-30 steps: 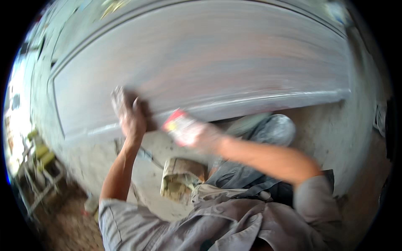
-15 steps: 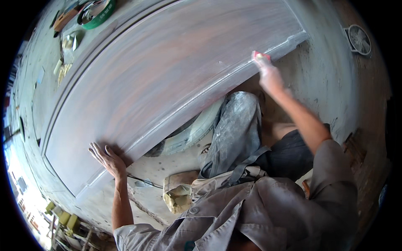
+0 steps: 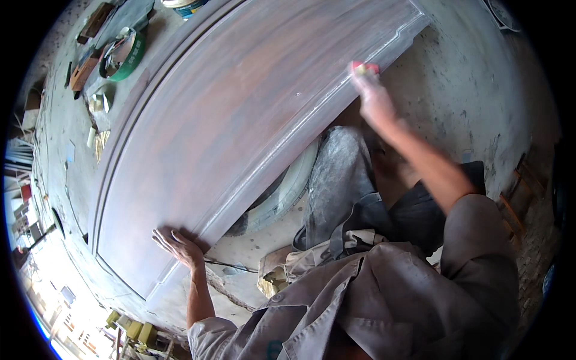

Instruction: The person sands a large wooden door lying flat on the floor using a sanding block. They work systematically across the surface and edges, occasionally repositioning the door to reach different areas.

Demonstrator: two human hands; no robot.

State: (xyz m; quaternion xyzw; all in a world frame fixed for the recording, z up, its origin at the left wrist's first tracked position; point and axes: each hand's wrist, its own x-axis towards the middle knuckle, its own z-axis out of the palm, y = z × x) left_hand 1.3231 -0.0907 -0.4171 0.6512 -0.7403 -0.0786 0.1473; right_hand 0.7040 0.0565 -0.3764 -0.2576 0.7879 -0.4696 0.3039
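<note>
A large grey panel (image 3: pixel 228 120) with reddish-brown patches and a grooved border lies slantwise before me. Whitish dust streaks the groove near its close edge. My right hand (image 3: pixel 377 105), blurred by motion, grips a small red sanding block (image 3: pixel 367 67) against that edge, towards the far right corner. Flat on the panel's near left end rests my left hand (image 3: pixel 181 247), fingers stretched out and holding nothing. A tyre (image 3: pixel 297 180) shows partly beneath the panel, beside my dusty knee.
Beyond the panel's far side, a green ring-shaped container (image 3: pixel 129 63) holds small items near a wooden plane-like tool (image 3: pixel 84 73). A tub (image 3: pixel 185 7) stands at the top. Yellowish blocks (image 3: pixel 141 331) sit at the lower left; a fan (image 3: pixel 501 15) is at the upper right.
The whole view has shifted and turned slightly, bringing the tub into sight. My right hand still works the red block along the near edge; my left hand stays flat on the panel.
</note>
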